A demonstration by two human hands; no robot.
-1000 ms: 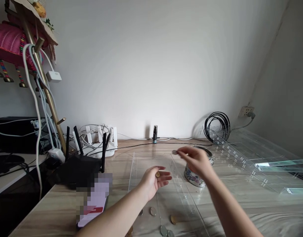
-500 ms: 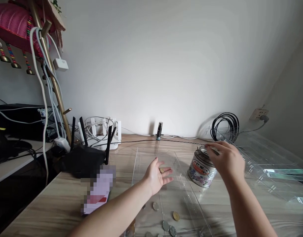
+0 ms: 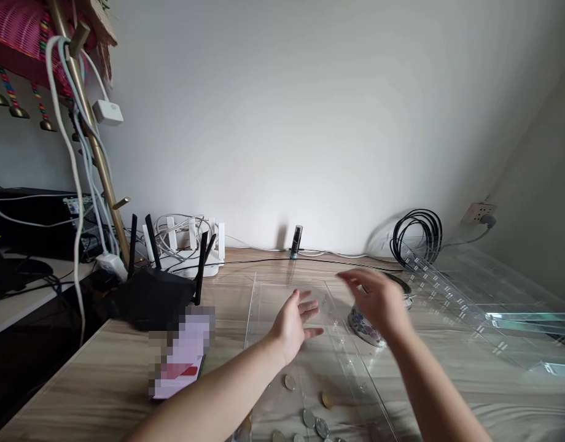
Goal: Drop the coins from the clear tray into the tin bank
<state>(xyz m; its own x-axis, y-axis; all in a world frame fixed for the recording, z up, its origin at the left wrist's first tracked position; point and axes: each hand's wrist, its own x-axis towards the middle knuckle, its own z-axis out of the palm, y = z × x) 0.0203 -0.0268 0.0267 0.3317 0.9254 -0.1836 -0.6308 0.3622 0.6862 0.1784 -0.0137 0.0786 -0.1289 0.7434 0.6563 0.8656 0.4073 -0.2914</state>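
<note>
My left hand (image 3: 292,328) is held over a clear acrylic panel (image 3: 287,291), fingers spread and palm turned to the right. I make out no coin in it. My right hand (image 3: 377,301) is in front of a flower-patterned tin can (image 3: 365,328), hiding most of it. Its fingers point left, slightly blurred and apart, with nothing visible between them. Nearer to me, on the panel, lie several coins, among them a silver coin (image 3: 289,382), a brass-coloured coin (image 3: 327,399) and another silver coin (image 3: 309,418).
A pixelated phone (image 3: 183,356) lies to the left, near a black router (image 3: 151,298) and a white router (image 3: 194,261). A small dark bottle (image 3: 296,241) stands by the wall. Coiled black cable (image 3: 416,236) and a clear acrylic case (image 3: 489,313) are on the right.
My right hand has moved left from above the tin's top to in front of it, and the coin in its fingers no longer shows. The coin in my left palm is no longer visible.
</note>
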